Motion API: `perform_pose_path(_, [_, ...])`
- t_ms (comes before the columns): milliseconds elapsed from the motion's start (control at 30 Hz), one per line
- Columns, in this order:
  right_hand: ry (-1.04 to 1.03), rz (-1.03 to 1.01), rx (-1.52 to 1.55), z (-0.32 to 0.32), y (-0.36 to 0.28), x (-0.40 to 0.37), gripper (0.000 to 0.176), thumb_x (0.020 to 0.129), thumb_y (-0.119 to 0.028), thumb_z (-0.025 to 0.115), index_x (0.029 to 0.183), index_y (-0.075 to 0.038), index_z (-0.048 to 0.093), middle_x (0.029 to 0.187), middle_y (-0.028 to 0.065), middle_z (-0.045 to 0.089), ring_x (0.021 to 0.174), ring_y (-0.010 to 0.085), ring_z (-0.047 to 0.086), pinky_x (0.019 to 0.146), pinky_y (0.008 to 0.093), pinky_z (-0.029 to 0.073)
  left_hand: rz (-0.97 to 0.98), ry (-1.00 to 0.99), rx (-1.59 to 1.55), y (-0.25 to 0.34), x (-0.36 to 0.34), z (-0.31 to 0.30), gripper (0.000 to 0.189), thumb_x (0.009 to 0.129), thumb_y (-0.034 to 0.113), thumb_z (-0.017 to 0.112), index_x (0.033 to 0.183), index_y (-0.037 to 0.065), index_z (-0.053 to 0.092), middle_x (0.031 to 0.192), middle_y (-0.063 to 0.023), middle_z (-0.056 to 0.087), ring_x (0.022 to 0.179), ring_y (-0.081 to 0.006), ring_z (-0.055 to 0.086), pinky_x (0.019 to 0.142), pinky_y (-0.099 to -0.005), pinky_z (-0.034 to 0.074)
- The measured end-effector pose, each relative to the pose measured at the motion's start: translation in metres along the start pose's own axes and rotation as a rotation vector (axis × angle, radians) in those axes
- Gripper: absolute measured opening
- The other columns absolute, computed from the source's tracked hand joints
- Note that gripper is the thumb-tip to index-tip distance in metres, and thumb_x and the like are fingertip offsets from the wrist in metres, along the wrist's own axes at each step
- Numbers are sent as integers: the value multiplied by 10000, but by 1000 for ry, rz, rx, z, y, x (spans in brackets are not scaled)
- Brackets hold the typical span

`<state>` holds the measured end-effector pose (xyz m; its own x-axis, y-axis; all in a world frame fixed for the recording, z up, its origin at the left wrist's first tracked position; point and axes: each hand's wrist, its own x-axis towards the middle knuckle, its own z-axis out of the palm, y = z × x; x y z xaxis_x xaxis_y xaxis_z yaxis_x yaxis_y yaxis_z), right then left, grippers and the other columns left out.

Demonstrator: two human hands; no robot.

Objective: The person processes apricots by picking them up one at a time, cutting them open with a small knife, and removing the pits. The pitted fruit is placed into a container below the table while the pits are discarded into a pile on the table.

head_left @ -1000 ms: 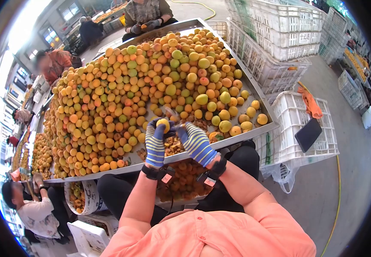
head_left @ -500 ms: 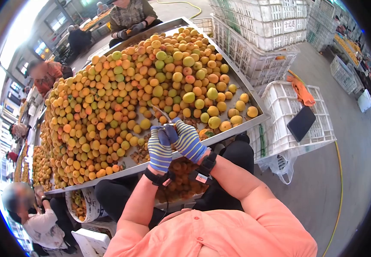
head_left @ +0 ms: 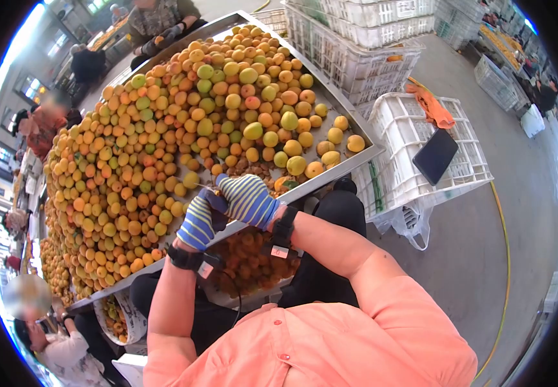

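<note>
Both hands wear blue-and-yellow striped gloves and meet over the near edge of a metal tray [head_left: 350,166] heaped with yellow-orange and green fruit [head_left: 143,155]. My left hand [head_left: 200,218] is closed, its fingers wrapped round something I cannot make out. Pressed against it is my right hand [head_left: 245,198], also closed, with its fingertips hiding what they grip. A thin, pale tool tip [head_left: 206,187] sticks out to the left between the hands. Brownish fruit pieces [head_left: 253,169] lie on the tray just beyond them.
Stacked white crates [head_left: 356,58] stand beyond the tray's right side. A nearer white crate [head_left: 382,135] bears an orange glove [head_left: 432,106] and a dark tablet [head_left: 435,157]. A white bucket [head_left: 138,316] and a person [head_left: 66,355] are at lower left; other people sit around the tray.
The view has shifted, so the tray and crates appear further left and up. The hands have changed angle, and the curved tool that stood up between them now shows only a short tip.
</note>
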<state>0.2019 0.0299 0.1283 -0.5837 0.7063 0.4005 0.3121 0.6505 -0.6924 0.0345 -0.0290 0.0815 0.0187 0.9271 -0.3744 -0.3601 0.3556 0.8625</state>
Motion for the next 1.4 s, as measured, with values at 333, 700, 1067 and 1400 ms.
perform_pose_path(333, [163, 291, 597, 53, 6, 0, 343, 906, -364, 560, 927, -22, 569, 721, 105, 642, 617, 184, 603, 558, 323, 471, 724, 493, 759, 5, -10, 36, 120, 923, 146, 484, 917, 36, 531, 618, -145, 535, 543, -275, 519, 554, -360, 428])
perform_pose_path(700, [72, 563, 1251, -6, -19, 12, 387, 919, -478, 524, 929, -98, 599, 640, -62, 509, 511, 13, 435, 420, 177, 296, 702, 387, 162, 20, -2, 64, 300, 992, 321, 421, 1021, 34, 507, 898, -45, 562, 832, -121, 543, 741, -261, 472])
perform_pose_path(1067, [33, 547, 1351, -9, -7, 3, 350, 853, -429, 645, 911, -87, 601, 661, -49, 535, 478, 22, 442, 404, 171, 307, 990, 417, 829, 22, -17, 71, 251, 943, 175, 507, 1141, 21, 515, 1002, -52, 598, 879, -151, 564, 808, -287, 469])
perform_pose_path(1400, [119, 232, 721, 6, -6, -3, 366, 833, -293, 678, 1050, -12, 586, 817, 110, 664, 727, 179, 637, 659, 326, 501, 561, 114, -480, 21, -11, 46, 381, 951, 267, 434, 1192, -15, 522, 1181, -173, 587, 1103, -290, 556, 979, -395, 443])
